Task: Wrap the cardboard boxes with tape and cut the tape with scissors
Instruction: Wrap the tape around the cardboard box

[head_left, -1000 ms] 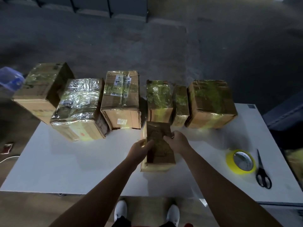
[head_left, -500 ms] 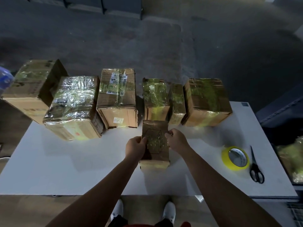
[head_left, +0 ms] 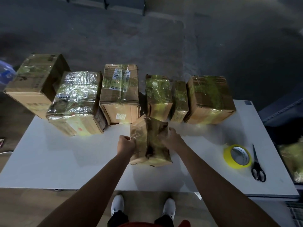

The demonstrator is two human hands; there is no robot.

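Note:
A small tape-wrapped cardboard box [head_left: 150, 141] stands tilted on the white table [head_left: 65, 158], one edge turned up toward me. My left hand [head_left: 125, 143] grips its left side with curled fingers. My right hand [head_left: 172, 138] holds its right side, fingers against the face. A yellow tape roll [head_left: 237, 156] lies flat at the right, with black scissors [head_left: 257, 166] just right of it, both untouched.
Several wrapped cardboard boxes [head_left: 119, 92] stand in a row along the table's far edge, the leftmost ones overhanging it. A blue object [head_left: 6, 72] sits at far left. Another wrapped bundle [head_left: 293, 158] lies beyond the table's right edge.
The small box has turned about its long axis between my hands, so a second face now shows on the left. Both hands stayed on its sides.

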